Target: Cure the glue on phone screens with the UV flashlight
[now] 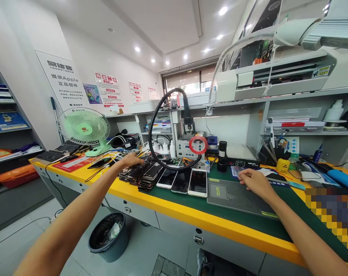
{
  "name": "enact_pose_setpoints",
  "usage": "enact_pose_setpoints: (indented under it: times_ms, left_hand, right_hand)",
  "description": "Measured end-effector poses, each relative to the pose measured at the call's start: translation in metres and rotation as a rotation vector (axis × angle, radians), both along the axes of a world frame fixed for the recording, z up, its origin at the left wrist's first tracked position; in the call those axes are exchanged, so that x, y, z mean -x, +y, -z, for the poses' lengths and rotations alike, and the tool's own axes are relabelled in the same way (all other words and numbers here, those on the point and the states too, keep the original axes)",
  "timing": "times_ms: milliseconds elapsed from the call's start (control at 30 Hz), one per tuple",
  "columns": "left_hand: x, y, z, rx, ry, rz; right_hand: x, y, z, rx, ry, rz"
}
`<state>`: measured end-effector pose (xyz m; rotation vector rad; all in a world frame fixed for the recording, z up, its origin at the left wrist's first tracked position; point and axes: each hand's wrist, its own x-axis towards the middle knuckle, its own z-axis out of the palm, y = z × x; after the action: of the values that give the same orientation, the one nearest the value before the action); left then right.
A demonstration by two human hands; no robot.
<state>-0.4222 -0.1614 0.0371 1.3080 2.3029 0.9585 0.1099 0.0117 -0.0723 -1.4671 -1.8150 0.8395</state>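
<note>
Reaching forward, the left hand [132,160] has stacked phones [151,173] below it, the curled right hand [254,182] a gray mat [237,198]; whether either grips anything, I cannot tell.

White walls [84,57], lit ceiling spotlights [137,49], grey tiled floor [142,245], yellow-edged workbench [174,212]

At the yellow-edged desk [151,208], the left hand [133,160] is above stacked dismantled phones [151,173], its grip unclear. The right hand [255,183], fingers bent, is over a grey perforated mat [234,199]. Between the hands, three phones [180,181] lie side by side. Behind them, a black hose [151,134] loops upward; a green-hubbed fan [83,129] stands leftward, a waste bin [115,245] below.
</note>
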Motion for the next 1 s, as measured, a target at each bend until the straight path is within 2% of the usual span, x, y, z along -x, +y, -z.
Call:
enact_pose_setpoints:
  times_ms: [133,267,300,367,433,500,600,700,833,1000]
  left_hand:
    - [-0.011,-0.054,-0.004,-0.179,-0.348,0.064]
    - [-0.050,-0.097,0.011,-0.394,-0.665,0.169]
    - [-0.064,-0.100,0.016,-0.495,-0.922,0.233]
    - [-0.098,-0.098,0.025,-0.601,-1.368,0.378]
    - [-0.137,-0.086,0.031,-0.609,-1.647,0.501]
    - [-0.178,-0.068,0.032,-0.564,-1.825,0.601]
    - [-0.236,-0.037,0.028,-0.439,-1.975,0.745]
    - [-0.282,-0.003,0.022,-0.331,-2.022,0.861]
    - [-0.319,0.041,0.016,-0.221,-1.981,0.911]
    - [-0.329,0.080,0.020,-0.196,-1.874,0.872]
  right_hand:
    - [0.001,0.001,0.000,-0.018,-0.013,-0.009]
    - [0.003,0.002,-0.002,-0.027,-0.020,-0.001]
    - [0.003,0.001,-0.003,-0.027,-0.020,0.000]
    - [0.004,-0.001,-0.004,-0.029,-0.014,0.002]
    - [0.004,-0.003,-0.005,-0.036,-0.005,0.005]
    - [0.004,-0.006,-0.005,-0.046,0.008,0.008]
    - [0.004,-0.008,-0.004,-0.062,0.039,0.011]
    - [0.006,-0.007,0.000,-0.081,0.068,0.020]
    - [0.007,-0.004,0.003,-0.113,0.091,0.034]
    - [0.008,-0.008,0.000,-0.139,0.090,0.049]
